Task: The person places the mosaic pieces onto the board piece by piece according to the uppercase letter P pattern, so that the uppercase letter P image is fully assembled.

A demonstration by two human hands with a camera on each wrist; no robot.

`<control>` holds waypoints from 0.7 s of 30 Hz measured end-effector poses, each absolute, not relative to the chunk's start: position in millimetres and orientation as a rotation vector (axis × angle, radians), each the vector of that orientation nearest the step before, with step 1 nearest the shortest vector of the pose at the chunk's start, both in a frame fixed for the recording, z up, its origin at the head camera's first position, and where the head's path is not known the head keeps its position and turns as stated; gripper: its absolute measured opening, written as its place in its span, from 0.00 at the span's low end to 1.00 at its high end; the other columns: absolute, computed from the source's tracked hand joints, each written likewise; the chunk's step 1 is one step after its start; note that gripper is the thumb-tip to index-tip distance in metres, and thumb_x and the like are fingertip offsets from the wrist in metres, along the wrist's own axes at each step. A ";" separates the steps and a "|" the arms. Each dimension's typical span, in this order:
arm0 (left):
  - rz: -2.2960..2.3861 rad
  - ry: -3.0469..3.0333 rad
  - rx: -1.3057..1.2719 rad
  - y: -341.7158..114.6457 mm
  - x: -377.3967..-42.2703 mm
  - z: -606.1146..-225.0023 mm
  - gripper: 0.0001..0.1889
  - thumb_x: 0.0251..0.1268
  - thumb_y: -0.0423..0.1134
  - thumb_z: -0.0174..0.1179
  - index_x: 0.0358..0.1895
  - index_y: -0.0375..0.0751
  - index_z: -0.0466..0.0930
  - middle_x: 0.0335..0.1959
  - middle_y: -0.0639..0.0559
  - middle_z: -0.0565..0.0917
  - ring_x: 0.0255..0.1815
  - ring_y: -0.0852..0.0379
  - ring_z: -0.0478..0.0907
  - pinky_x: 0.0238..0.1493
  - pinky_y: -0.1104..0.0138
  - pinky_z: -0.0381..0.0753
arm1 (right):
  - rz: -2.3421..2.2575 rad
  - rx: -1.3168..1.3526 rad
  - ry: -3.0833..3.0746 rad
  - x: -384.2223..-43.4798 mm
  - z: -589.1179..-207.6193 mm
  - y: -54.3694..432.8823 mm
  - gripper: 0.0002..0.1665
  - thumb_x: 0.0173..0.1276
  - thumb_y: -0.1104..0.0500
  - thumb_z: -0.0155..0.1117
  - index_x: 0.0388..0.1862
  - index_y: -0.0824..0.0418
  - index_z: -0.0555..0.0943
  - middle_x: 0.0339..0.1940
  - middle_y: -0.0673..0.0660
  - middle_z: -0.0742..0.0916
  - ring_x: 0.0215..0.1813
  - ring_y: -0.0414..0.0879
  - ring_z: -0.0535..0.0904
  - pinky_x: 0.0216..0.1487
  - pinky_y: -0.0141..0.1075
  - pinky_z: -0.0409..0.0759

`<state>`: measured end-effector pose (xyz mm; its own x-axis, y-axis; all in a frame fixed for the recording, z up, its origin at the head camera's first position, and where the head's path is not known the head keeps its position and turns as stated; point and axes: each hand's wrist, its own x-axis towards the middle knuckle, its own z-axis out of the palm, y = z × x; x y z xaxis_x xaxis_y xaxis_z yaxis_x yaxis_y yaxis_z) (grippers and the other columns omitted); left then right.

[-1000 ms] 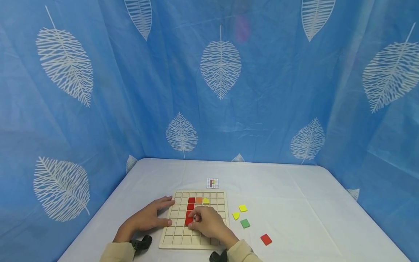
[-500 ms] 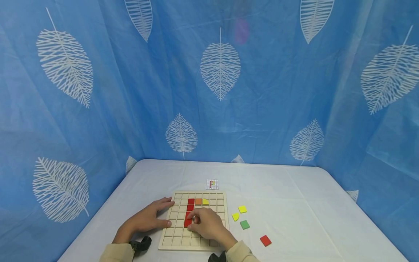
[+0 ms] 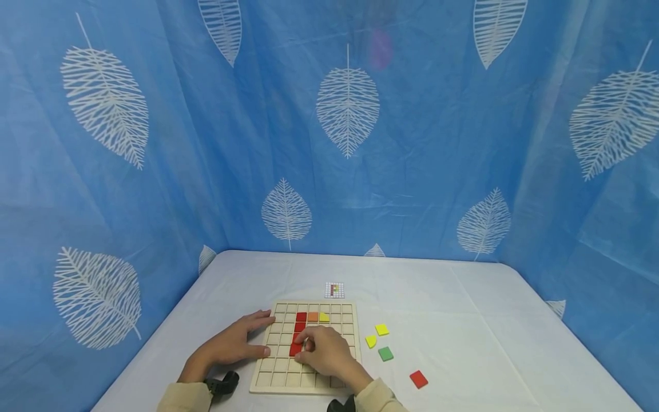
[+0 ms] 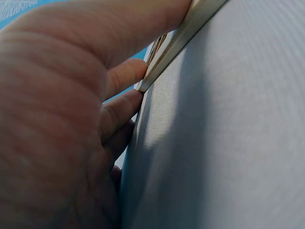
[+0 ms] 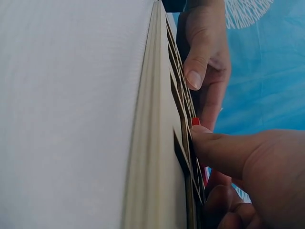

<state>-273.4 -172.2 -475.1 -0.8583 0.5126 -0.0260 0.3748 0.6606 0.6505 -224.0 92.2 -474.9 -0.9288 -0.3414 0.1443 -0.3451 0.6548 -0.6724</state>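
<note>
A pale wooden grid board (image 3: 259, 379) lies on the white table, with several square red tiles (image 3: 300, 327) in one column of its cells. An orange tile (image 3: 312, 316) and a yellow tile with a cut corner (image 3: 324, 317) sit right of the top red one. My right hand (image 3: 328, 350) pinches the lowest red tile (image 3: 295, 349) between thumb and index finger; the right wrist view shows the thumb against its red edge (image 5: 195, 121). My left hand (image 3: 231, 342) rests on the board's left edge, fingers spread and thumb apart.
Right of the board lie a yellow square tile (image 3: 381, 329), a rounded yellow tile (image 3: 371, 341), a green tile (image 3: 385, 353) and a loose red tile (image 3: 419, 379). A small printed pattern card (image 3: 334, 290) lies behind the board. Blue leaf-print curtains (image 3: 412, 171) enclose the table.
The lowest red tile has settled slightly within its cell under the right hand's fingers. The left hand stays on the board's edge.
</note>
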 end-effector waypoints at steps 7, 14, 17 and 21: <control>0.964 2.677 0.707 -171.7 -271.8 -474.0 0.42 0.57 0.59 0.70 0.73 0.46 0.70 0.79 0.41 0.61 0.80 0.31 0.51 0.71 0.28 0.52 | 1.174 0.607 -2.881 -223.9 -472.9 93.2 0.11 0.58 0.52 0.77 0.39 0.47 0.87 0.20 0.40 0.77 0.22 0.34 0.69 0.24 0.31 0.64; 0.953 2.685 0.690 -171.0 -271.0 -473.9 0.42 0.57 0.60 0.70 0.73 0.47 0.70 0.79 0.42 0.61 0.80 0.32 0.51 0.71 0.29 0.53 | 1.209 0.594 -2.862 -224.7 -472.4 94.9 0.12 0.56 0.52 0.79 0.39 0.48 0.86 0.20 0.41 0.78 0.23 0.34 0.69 0.24 0.30 0.65; 0.937 2.694 0.682 -171.5 -272.0 -474.3 0.42 0.57 0.61 0.69 0.74 0.49 0.70 0.80 0.44 0.61 0.81 0.33 0.51 0.71 0.29 0.53 | 1.207 0.601 -2.858 -225.3 -473.0 94.3 0.12 0.56 0.52 0.79 0.39 0.48 0.86 0.20 0.41 0.78 0.22 0.34 0.69 0.24 0.30 0.65; 0.937 2.696 0.683 -172.3 -272.8 -474.8 0.42 0.57 0.61 0.69 0.74 0.49 0.70 0.80 0.44 0.61 0.81 0.33 0.51 0.71 0.29 0.53 | 1.212 0.617 -2.859 -225.9 -473.1 94.1 0.12 0.57 0.53 0.78 0.39 0.48 0.86 0.20 0.41 0.77 0.22 0.34 0.69 0.25 0.30 0.65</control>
